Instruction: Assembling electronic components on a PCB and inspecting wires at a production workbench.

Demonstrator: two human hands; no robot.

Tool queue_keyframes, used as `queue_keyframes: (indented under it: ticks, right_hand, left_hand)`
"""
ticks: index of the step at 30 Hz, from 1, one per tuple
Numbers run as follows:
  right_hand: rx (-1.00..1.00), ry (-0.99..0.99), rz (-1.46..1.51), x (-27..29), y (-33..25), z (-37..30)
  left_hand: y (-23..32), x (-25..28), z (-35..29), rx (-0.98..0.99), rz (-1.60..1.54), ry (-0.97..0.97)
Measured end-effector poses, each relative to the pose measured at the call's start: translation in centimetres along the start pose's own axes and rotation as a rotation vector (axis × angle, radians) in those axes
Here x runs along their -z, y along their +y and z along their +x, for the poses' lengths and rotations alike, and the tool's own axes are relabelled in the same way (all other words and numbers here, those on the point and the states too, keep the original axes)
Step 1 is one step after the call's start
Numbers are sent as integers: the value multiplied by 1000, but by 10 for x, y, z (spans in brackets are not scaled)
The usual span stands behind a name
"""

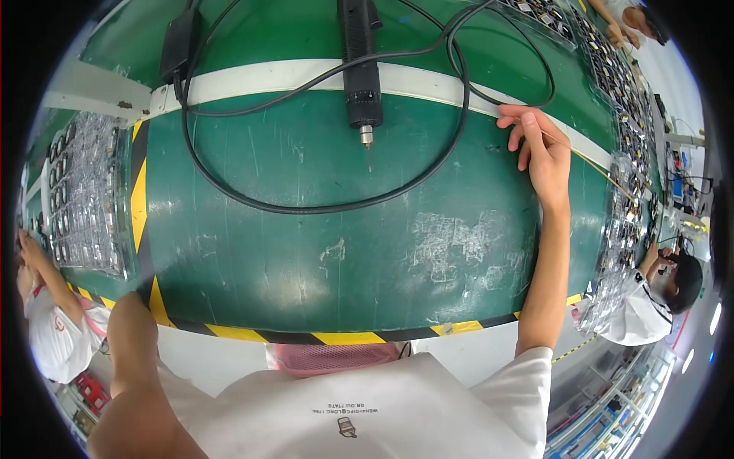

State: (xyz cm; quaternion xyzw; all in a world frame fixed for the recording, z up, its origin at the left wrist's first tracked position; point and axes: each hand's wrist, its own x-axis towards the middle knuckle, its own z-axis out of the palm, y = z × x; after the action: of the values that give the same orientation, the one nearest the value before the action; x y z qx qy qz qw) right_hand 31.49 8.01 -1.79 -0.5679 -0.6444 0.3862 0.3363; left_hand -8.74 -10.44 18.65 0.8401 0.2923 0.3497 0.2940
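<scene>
My right hand (539,149) reaches out over the green belt (306,245), its fingers bent and slightly apart, tips resting on the white strip (283,75) that crosses the belt. A thin tan line (604,172) runs from my knuckles off to the right; whether the hand grips it is unclear. A black electric screwdriver (361,69) hangs tip down to the left of that hand, its black cable (306,208) looping wide across the belt. Of my left arm only the bent elbow (134,336) shows at the lower left; the hand is hidden.
Clear plastic trays of small parts lie at the left (84,191) and along the right edge (631,145). A black power box (180,46) sits at the top left. Yellow-black tape (336,337) marks the near edge. Other people work at the left (50,329) and right (657,298).
</scene>
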Motion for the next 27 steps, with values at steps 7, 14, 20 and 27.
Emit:
queue_keyframes:
  ticks: [7,14,20,27]
  right_hand:
    - [41,-420,84,-22,-36,-22]
    - [258,-328,-39,-39,-36,-31]
    - [306,-330,-83,-43,-42,-32]
    - [588,-266,-280,-57,-41,-37]
  left_hand:
    - [-39,-37,0,-605,-269,464]
    - [7,1,4,173,-271,-83]
    - [-60,-26,30,-622,-279,65]
    - [-92,-40,-27,-882,-130,220]
